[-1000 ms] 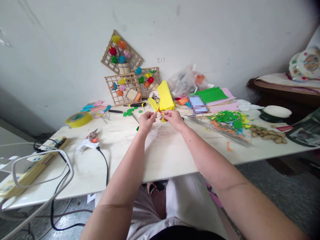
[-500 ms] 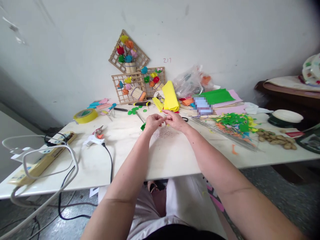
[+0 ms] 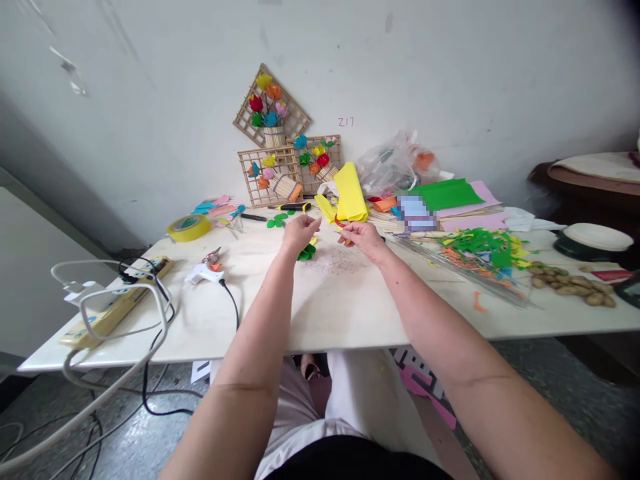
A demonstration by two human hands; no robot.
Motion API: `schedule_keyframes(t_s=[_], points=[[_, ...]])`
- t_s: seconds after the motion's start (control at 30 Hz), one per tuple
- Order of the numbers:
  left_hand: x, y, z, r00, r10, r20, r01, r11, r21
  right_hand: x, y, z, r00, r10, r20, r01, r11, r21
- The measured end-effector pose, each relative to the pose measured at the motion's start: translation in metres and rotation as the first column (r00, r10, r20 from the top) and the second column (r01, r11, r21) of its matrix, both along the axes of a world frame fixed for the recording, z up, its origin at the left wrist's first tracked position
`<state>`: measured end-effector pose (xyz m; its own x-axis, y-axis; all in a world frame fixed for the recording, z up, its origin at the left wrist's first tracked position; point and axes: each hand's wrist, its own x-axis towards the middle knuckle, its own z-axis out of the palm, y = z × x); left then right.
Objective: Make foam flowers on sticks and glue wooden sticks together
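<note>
My left hand (image 3: 300,233) is closed over the middle of the table, holding something with a green and yellow part (image 3: 307,251) that shows just below its fingers; whether it is a flower I cannot tell. To its right, my right hand (image 3: 363,241) is pinched round something small and thin, too small to name. The two hands are apart. Between and below them lies a patch of fine reddish scraps (image 3: 337,262). Green paper discs (image 3: 277,220) lie behind my left hand, and a folded yellow sheet (image 3: 350,193) lies behind my right hand.
Lattice frames with paper flowers (image 3: 270,177) lean on the wall. At left are yellow tape (image 3: 190,229), a glue gun (image 3: 207,272) and a power strip (image 3: 115,303) with cables. Thin wires (image 3: 465,273), colored scraps (image 3: 493,247) and peanuts (image 3: 570,285) lie at right.
My hands have moved apart from where they met. The green piece now shows to the right of my left wrist instead of the left. The view has shifted a little to the left.
</note>
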<state>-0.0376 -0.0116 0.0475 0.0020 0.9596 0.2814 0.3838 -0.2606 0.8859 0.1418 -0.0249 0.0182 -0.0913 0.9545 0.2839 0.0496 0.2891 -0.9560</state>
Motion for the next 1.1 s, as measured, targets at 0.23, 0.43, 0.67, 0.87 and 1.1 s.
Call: schedule_keyframes(t_s=[0.23, 0.43, 0.67, 0.87, 1.1], points=[[-0.042, -0.002, -0.006, 0.933, 0.173, -0.315, -0.164, 0.985, 0.055, -0.003, -0.001, 0.000, 0.997, -0.067, 0.048, 0.067, 0.998, 0.004], [-0.057, 0.009, -0.021, 0.964, -0.029, -0.265, 0.033, 0.999, 0.010, -0.004, 0.003, -0.006, 0.988, -0.096, 0.122, 0.095, 0.995, 0.011], [-0.065, 0.017, -0.037, 0.867, -0.177, -0.466, 0.265, 0.955, 0.131, -0.007, 0.006, -0.013, 0.979, -0.114, 0.171, 0.118, 0.993, -0.018], [-0.054, 0.016, -0.014, 0.887, 0.053, -0.459, 0.136, 0.920, 0.368, -0.007, 0.007, -0.010, 0.983, -0.160, 0.088, 0.162, 0.987, -0.020], [-0.014, 0.000, 0.014, 0.949, 0.249, -0.196, -0.127, 0.866, 0.484, -0.002, 0.001, 0.007, 0.958, -0.279, -0.063, 0.282, 0.958, 0.058]])
